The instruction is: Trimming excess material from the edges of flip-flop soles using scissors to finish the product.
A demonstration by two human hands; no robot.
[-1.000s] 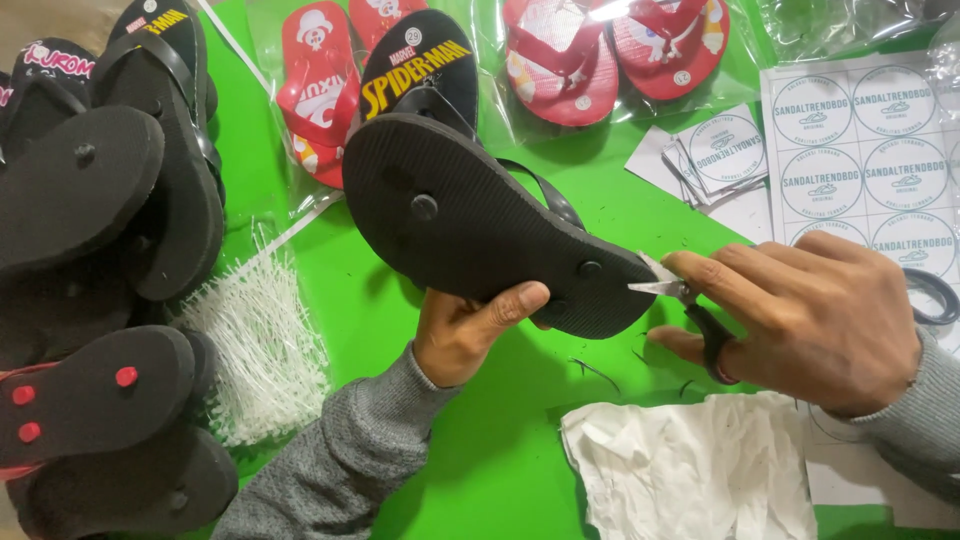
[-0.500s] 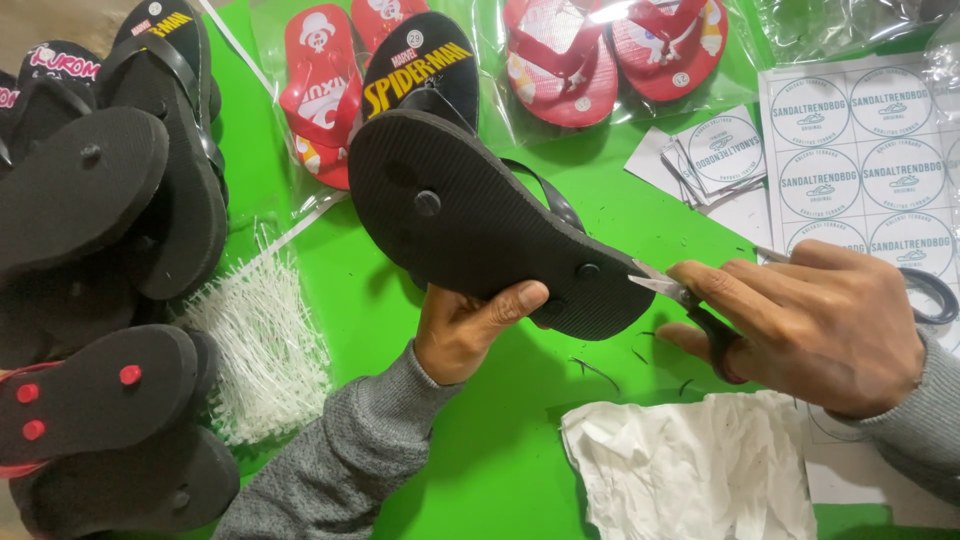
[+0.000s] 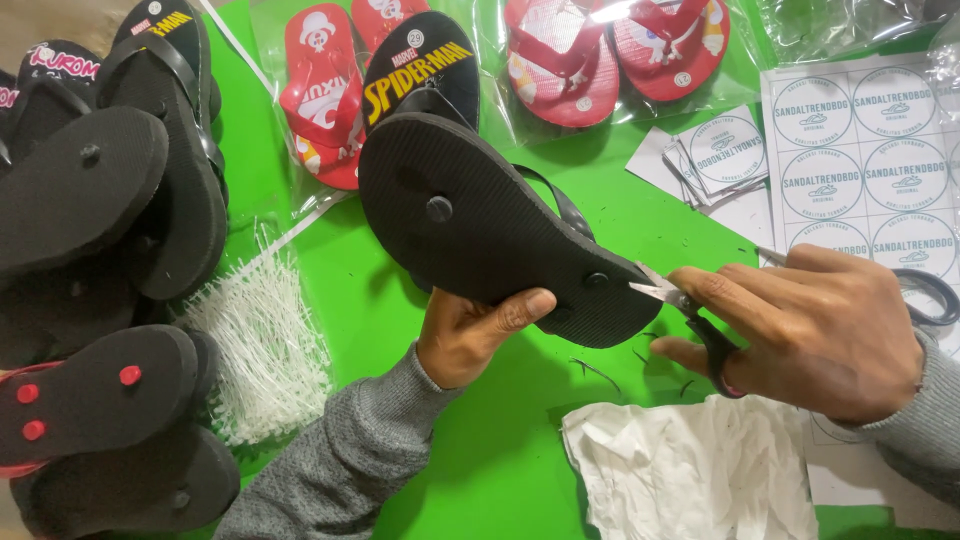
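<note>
The left hand [image 3: 470, 330] gripped a black sandal [image 3: 490, 220] from below, sole turned up toward the camera, with the thumb pressed along the near edge and the other fingers hidden behind the sole. The sandal was held in the air above the green table [image 3: 370, 300], slanting from upper left to lower right. Only a short loop of its strap showed past the far edge; the rest lay out of sight underneath. The right hand [image 3: 810, 335] was closed around a pair of scissors [image 3: 690, 315], whose blade tips met the heel end of the sole near a round plug. The dark handle was mostly covered by the fingers, so how far the blades stood apart could not be made out. A few thin dark trimmings lay on the table just under the heel.

A crumpled white cloth [image 3: 690, 470] lay near the bottom edge, partly cut off. A heap of white plastic ties [image 3: 260, 345] sat to the left, beside a pile of black sandals [image 3: 100, 250] running out of view. Bagged sandals [image 3: 600, 50] lay along the top, and a sheet of round stickers [image 3: 860, 150] was cut off at the right.
</note>
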